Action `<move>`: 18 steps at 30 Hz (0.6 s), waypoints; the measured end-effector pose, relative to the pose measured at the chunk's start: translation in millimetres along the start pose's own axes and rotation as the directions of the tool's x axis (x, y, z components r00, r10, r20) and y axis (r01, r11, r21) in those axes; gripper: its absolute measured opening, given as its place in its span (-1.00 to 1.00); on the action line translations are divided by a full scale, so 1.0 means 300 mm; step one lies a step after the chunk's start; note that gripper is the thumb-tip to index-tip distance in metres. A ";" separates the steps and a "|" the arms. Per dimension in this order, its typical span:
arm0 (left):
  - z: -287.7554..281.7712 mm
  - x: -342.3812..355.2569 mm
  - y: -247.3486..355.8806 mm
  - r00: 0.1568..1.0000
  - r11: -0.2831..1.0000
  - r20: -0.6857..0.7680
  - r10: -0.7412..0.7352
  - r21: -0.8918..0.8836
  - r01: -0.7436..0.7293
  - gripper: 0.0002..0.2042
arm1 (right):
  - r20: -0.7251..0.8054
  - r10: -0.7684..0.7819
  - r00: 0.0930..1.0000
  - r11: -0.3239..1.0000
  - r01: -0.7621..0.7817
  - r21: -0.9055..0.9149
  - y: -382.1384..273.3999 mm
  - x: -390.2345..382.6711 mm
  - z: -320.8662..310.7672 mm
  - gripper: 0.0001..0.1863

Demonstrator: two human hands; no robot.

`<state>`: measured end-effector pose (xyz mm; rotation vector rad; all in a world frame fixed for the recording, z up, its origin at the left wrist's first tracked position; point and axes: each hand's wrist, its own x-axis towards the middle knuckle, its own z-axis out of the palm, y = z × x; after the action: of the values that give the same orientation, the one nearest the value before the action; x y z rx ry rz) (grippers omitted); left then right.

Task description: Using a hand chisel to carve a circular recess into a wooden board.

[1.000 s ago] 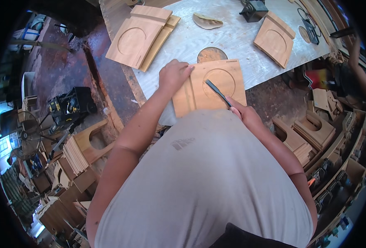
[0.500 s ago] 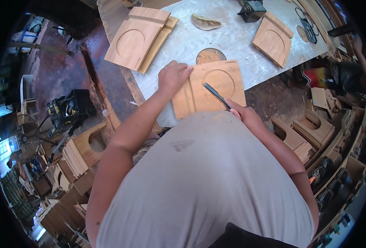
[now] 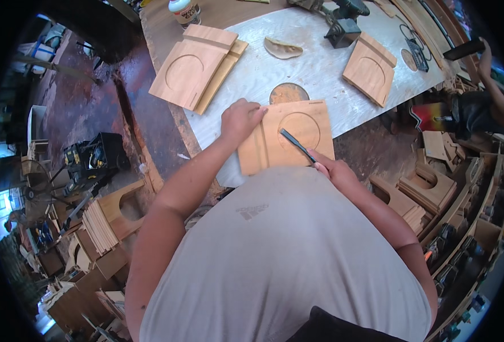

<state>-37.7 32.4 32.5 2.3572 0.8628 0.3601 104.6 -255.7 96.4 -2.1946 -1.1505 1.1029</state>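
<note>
A light wooden board (image 3: 272, 151) with a shallow round recess and a groove across its left part lies at the table's near edge, against my shirt. My left hand (image 3: 241, 122) grips its upper left edge, thumb on top and the other fingers curled by the side. In my right hand (image 3: 336, 170) is a slim dark chisel (image 3: 297, 145), held low with its flat end over the recess. Whether that end touches the wood I cannot tell. My fingers hide the chisel's near end.
Similar boards (image 3: 192, 68) lie stacked at the far left, and more (image 3: 370, 71) at the right. A curved wooden piece (image 3: 283, 48), a glue bottle (image 3: 183, 11) and a dark metal block (image 3: 343, 34) stand beyond. Another person (image 3: 474, 114) is at the right.
The table and everything on it sit lower in the picture, showing more of its far side. Both hands keep their holds, and the chisel's place over the recess is nearly the same.
</note>
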 end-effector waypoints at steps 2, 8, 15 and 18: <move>-0.003 -0.004 -0.002 1.000 1.000 0.010 0.003 0.004 -0.003 -0.69 | -0.052 -0.083 0.995 0.997 0.083 -0.006 0.028 0.008 0.024 -0.53; -0.008 0.015 -0.002 0.999 0.999 0.030 0.037 0.005 -0.037 -0.71 | -0.005 -0.115 0.993 0.988 0.113 -0.103 0.118 -0.028 -0.010 -0.53; -0.010 0.053 -0.001 0.987 0.985 0.132 0.088 0.138 -0.106 -0.66 | 0.046 -0.106 0.993 0.985 0.111 -0.134 0.085 -0.041 -0.041 -0.53; -0.020 0.053 0.012 0.985 0.989 0.158 0.067 0.123 -0.087 -0.65 | 0.027 -0.075 0.997 0.992 0.078 -0.103 0.083 -0.062 -0.007 -0.54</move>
<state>-26.5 43.4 40.0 2.5053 0.7431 0.1548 112.1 -285.1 89.6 -2.2008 -1.3185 1.0604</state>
